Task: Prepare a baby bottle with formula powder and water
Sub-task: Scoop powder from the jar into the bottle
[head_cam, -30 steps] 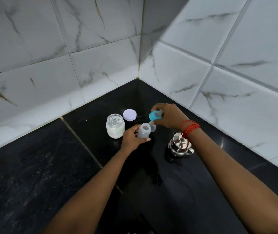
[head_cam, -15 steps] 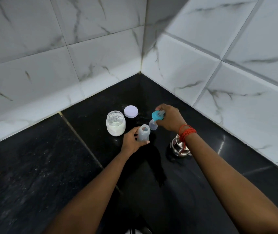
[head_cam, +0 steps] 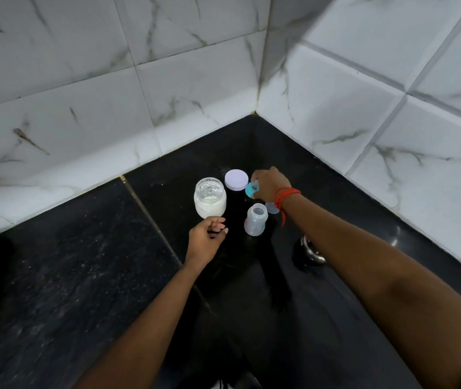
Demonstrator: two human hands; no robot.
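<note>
A small clear baby bottle (head_cam: 256, 219) stands open and upright on the black counter (head_cam: 83, 276). My left hand (head_cam: 206, 239) hovers just left of it, fingers loosely curled and holding nothing. My right hand (head_cam: 270, 183) reaches past the bottle and grips the blue teat ring (head_cam: 251, 189), low over the counter beside the lilac lid. A clear cap (head_cam: 272, 207) sits under my right wrist, mostly hidden. The open glass jar of white powder (head_cam: 210, 197) stands left of the bottle.
The jar's lilac lid (head_cam: 236, 179) lies flat behind the jar. A steel pot (head_cam: 312, 251) stands at the right, largely hidden by my right forearm. White marble-tiled walls (head_cam: 336, 108) meet in a corner close behind everything.
My left hand has let go of the bottle and drawn back to the left. My right hand has carried the blue teat ring away from the bottle towards the lilac lid.
</note>
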